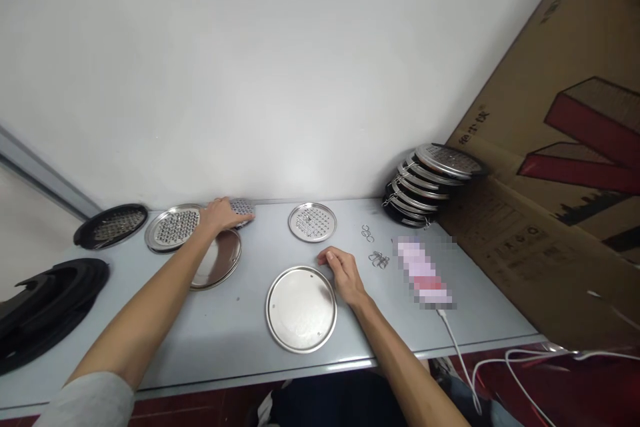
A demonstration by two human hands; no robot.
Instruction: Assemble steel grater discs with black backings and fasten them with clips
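My left hand reaches to the back of the table and is closed on the edge of a perforated metal grater disc. Part of that disc is hidden behind my fingers. Just below it lies a shiny round metal plate, partly covered by my left forearm. My right hand rests on the table with its fingers curled inward; whether anything is in them is hidden. Beside it, to the left, a plain round metal plate with small slots lies flat. Behind that plate sits a round grater disc.
Left, a grater disc, a black-rimmed grater and black round parts. Right, stacked graters, wire rings, wire clips, a blurred phone-like object with a white cable, and a cardboard box.
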